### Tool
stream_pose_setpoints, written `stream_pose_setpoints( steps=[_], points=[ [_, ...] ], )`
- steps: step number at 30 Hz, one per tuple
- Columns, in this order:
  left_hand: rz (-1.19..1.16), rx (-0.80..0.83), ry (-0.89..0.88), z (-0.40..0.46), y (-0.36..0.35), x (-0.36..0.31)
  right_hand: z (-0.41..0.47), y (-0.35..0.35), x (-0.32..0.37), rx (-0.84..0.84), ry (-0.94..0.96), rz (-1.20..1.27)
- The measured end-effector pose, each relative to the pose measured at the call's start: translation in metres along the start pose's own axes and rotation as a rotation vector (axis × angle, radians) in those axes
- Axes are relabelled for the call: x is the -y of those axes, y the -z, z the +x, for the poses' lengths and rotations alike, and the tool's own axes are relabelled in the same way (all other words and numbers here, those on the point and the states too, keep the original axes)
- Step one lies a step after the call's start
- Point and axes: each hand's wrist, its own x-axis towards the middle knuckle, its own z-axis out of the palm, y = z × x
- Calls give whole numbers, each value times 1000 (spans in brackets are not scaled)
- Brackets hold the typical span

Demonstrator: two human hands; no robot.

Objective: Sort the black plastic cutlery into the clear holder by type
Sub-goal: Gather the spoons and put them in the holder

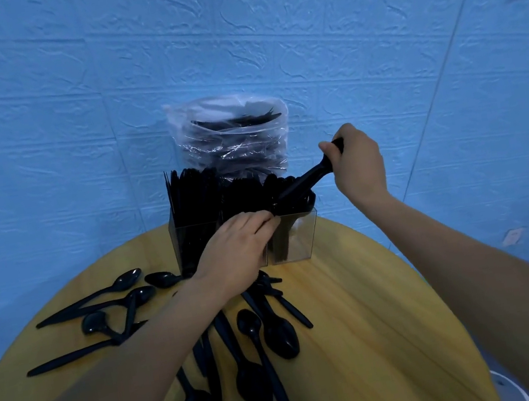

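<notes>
The clear holder [294, 242] stands at the far side of the round wooden table [362, 323], its compartments packed with upright black cutlery. My right hand [355, 161] grips a bunch of black handles [308, 181] slanting down into the holder's right compartment. At the holder's front top edge my left hand [235, 243] rests, its fingers touching the black pieces there. Several loose black spoons [278, 331] lie on the table in front of the holder, and more spoons [123, 283] lie at the left.
A clear plastic bag [230, 136] with more black cutlery stands behind the holder against the blue textured wall. A white object [509, 387] shows at the lower right beyond the table's edge.
</notes>
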Motion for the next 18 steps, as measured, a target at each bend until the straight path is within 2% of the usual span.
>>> stream_pose_setpoints(
  steps=[5,12,18],
  points=[
    [-19,-25,5,3,0,-3,-2,-13,11,41,79,-226],
    [-29,11,34,3,-2,-3,5,-12,20,207,360,-381],
    [-36,32,63,2,-4,-4,-13,-25,15,238,344,-409]
  ],
)
